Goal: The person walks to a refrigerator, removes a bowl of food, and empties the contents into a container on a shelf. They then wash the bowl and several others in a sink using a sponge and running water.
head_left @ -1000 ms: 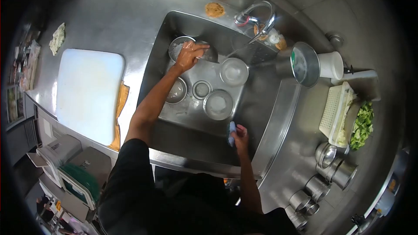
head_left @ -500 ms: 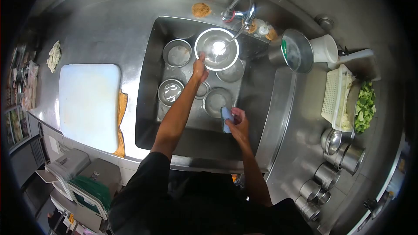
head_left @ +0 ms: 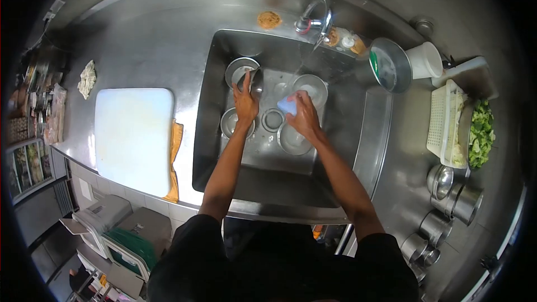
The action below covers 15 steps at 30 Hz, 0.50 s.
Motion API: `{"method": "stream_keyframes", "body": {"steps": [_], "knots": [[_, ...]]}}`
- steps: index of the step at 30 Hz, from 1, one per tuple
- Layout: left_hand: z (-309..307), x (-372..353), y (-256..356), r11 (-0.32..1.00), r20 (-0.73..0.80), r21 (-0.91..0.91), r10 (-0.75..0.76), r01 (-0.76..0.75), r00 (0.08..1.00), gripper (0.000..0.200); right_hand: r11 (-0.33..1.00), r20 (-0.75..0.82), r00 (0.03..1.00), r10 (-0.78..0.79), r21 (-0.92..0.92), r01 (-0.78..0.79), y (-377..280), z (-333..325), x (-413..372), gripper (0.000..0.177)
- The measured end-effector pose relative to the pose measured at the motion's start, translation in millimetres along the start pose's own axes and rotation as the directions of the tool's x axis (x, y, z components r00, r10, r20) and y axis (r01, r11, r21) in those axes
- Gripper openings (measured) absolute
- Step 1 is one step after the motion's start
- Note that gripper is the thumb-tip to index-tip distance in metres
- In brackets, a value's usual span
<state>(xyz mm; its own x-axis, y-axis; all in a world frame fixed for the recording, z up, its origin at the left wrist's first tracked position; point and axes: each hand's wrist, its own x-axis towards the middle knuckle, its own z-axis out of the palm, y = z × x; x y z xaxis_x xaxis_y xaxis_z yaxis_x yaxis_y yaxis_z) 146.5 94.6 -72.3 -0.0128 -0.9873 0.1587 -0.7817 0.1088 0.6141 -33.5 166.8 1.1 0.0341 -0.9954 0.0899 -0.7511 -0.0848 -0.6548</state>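
Observation:
My left hand [head_left: 244, 103] grips a metal bowl [head_left: 257, 83], tipped on its side over the left part of the sink [head_left: 251, 182]. Behind that bowl, a round metal pan [head_left: 236, 67] stands at the back left. In my right hand [head_left: 305, 114] is a pale blue sponge [head_left: 287, 105], held near the middle of the sink. Close around the right hand lie a shallow round pan [head_left: 318, 86], another pan [head_left: 293, 140] and a small ring-shaped dish [head_left: 273, 119]. One more pan [head_left: 228, 126] is partly covered by my left forearm.
Water runs from the faucet [head_left: 325, 22] at the sink's back edge. A white cutting board [head_left: 134, 140] lies on the left counter over a brown cloth [head_left: 175, 140]. A large pot [head_left: 391, 64], a white basket [head_left: 442, 126] and several metal containers [head_left: 436, 226] stand on the right.
The metal bowl has left the running water, moved down-left and tipped on its side in my left hand. My right hand has moved the sponge up towards the sink's middle. The view has shifted.

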Motion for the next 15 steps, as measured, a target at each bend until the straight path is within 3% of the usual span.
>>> {"method": "stream_keyframes", "body": {"steps": [2,3,4,6,7,8,9,10,11,12,13,14,15], "knots": [[-3,1,-2,0.855,0.218,-0.485,-0.085,0.183,0.972,0.051,0.999,-0.041,0.999,0.031,0.01,-0.03,12,23,26,0.043],[-5,-5,10,0.75,0.312,-0.592,-0.125,0.296,0.942,0.055,0.996,-0.178,0.98,0.085,0.046,-0.078,15,37,45,0.044],[-19,-14,36,0.691,0.429,-0.591,-0.169,0.417,0.887,0.06,0.989,-0.311,0.94,0.14,0.085,-0.12,15,51,54,0.045],[-4,-9,45,0.756,0.392,-0.509,-0.223,0.412,0.893,0.062,0.916,-0.152,0.928,0.339,0.276,-0.29,4,78,63,0.041],[-6,0,33,0.76,0.393,-0.507,-0.217,0.408,0.893,0.062,0.843,0.14,0.957,0.255,0.452,-0.291,-6,67,54,0.035],[-14,8,13,0.585,0.585,-0.553,-0.233,0.592,0.777,0.064,0.839,0.14,0.954,0.264,0.455,-0.299,14,67,49,0.035],[-17,11,4,0.374,0.745,-0.541,-0.201,0.753,0.636,0.066,0.917,0.19,0.982,0.008,0.39,-0.083,51,67,48,0.034],[-14,2,13,0.374,0.743,-0.543,-0.202,0.752,0.638,0.066,0.928,0.248,0.938,-0.244,0.34,0.152,77,63,51,0.033],[-8,-14,29,0.389,0.725,-0.552,-0.213,0.738,0.654,0.066,0.918,0.2,0.906,-0.374,-0.055,0.392,69,34,61,0.031],[-4,-23,37,0.401,0.71,-0.557,-0.225,0.727,0.667,0.067,0.92,0.194,0.908,-0.37,-0.055,0.387,50,35,62,0.031],[5,-17,30,0.4,0.712,-0.558,-0.218,0.727,0.667,0.067,0.969,-0.065,0.967,-0.246,0.024,0.248,25,43,59,0.029],[25,-5,16,0.42,0.695,-0.517,-0.304,0.746,0.652,0.059,0.983,-0.304,0.949,-0.083,0.13,0.127,13,46,57,0.028],[44,4,1,0.438,0.674,-0.465,-0.389,0.77,0.628,0.053,0.978,0.031,0.997,-0.075,0.196,0.067,13,45,53,0.028]]}}
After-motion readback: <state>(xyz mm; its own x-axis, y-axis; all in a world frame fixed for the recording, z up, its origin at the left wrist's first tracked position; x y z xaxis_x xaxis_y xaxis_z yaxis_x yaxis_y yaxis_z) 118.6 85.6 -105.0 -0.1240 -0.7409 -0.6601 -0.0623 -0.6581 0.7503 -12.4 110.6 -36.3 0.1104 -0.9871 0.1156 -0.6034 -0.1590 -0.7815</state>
